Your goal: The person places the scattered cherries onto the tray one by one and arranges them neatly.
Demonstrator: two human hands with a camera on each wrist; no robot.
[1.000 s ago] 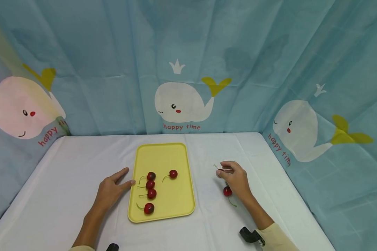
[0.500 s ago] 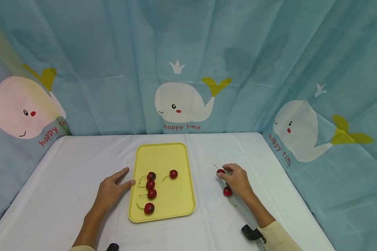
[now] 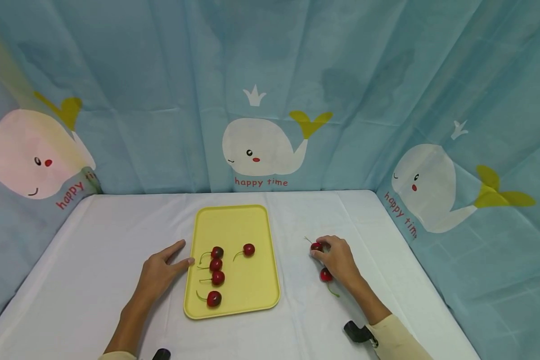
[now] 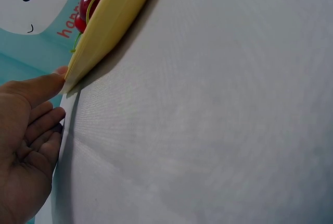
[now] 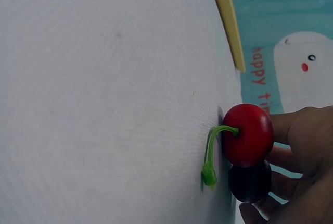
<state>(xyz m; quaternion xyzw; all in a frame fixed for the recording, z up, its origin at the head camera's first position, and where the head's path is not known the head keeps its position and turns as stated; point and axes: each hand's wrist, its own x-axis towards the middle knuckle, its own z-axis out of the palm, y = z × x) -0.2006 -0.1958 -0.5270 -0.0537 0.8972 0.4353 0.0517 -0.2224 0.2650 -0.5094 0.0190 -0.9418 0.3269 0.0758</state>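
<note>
My left hand (image 3: 157,272) rests beside the yellow tray (image 3: 252,295), its thumb touching the left rim and its index finger stretched forward. Several red cherries with green stems lie on that tray, among them a front cherry (image 3: 213,299) and one set apart to the right (image 3: 249,249). To the tray's right, my right hand (image 3: 339,257) pinches a cherry (image 3: 316,246) between thumb and fingers, low at the cloth. Just below that hand lies another red cherry (image 5: 250,135), and a dark cherry (image 5: 251,182) shows behind it in the right wrist view. The fingertips are partly hidden there.
A white cloth (image 3: 297,330) covers the table. Behind and at the sides hangs a blue curtain (image 3: 162,75) printed with whales. Black wrist mounts (image 3: 357,331) sit by the sleeves, near the table's front.
My right hand has come slightly lower and its fingers have closed round the far cherry, which shifted very little. My left hand and the tray have stayed put.
</note>
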